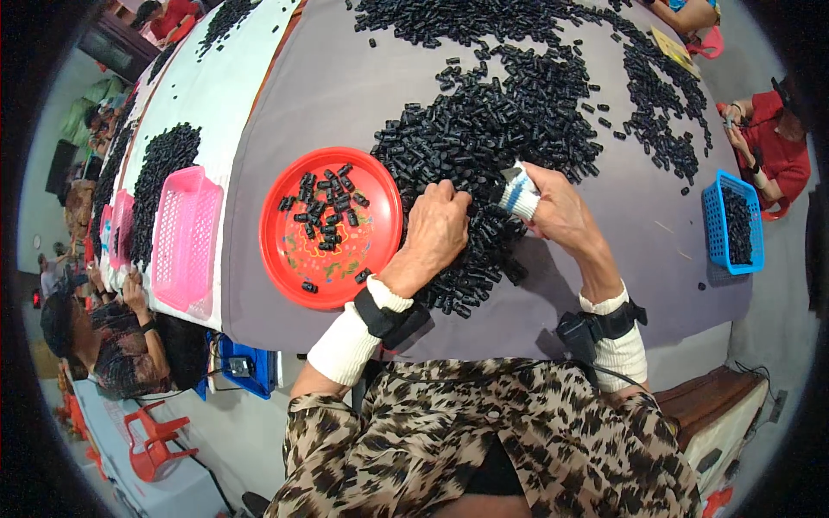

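Observation:
A big heap of small black cylindrical plastic pieces (492,121) spreads over the grey tabletop in front of me. At its near left side is my left hand (434,226), fingers curled down among the pieces; its fingertips and anything between them are hidden. My right hand (560,207) grips a small white-and-blue wrapped tool (520,192) with a dark grey end, held over the heap and angled toward my left hand. Beside my left wrist stands a round red plastic basin (285,259) with several of the black pieces lying on its patterned bottom.
A pink basket (186,237) sits left on a white-covered table. A blue basket (715,226) of black pieces stands at the right edge. Other people work around the tables, one in red (773,142) at right. A red plastic chair (155,440) is at lower left.

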### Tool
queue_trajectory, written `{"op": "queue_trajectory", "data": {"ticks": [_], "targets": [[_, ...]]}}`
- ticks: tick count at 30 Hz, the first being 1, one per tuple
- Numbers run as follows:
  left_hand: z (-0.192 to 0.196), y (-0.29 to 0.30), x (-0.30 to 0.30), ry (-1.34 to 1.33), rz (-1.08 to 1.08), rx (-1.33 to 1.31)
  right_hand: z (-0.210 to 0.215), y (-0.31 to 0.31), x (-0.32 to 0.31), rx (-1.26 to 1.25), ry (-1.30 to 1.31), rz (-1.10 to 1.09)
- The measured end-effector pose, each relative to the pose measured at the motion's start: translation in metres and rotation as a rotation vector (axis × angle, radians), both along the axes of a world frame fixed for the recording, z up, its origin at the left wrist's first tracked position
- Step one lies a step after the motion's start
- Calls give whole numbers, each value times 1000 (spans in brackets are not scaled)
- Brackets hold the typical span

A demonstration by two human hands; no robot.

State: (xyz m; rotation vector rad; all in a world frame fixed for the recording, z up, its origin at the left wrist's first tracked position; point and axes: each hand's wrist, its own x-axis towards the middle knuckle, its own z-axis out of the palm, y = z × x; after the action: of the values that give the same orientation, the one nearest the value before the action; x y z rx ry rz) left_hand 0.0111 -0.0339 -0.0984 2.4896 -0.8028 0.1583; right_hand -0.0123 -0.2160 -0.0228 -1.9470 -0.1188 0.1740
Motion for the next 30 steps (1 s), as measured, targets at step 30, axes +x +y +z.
{"op": "queue_trajectory", "data": {"ticks": [30], "targets": [[118, 45, -24, 935, -36, -1597, 66, 61, 10, 239, -87, 222]]}}
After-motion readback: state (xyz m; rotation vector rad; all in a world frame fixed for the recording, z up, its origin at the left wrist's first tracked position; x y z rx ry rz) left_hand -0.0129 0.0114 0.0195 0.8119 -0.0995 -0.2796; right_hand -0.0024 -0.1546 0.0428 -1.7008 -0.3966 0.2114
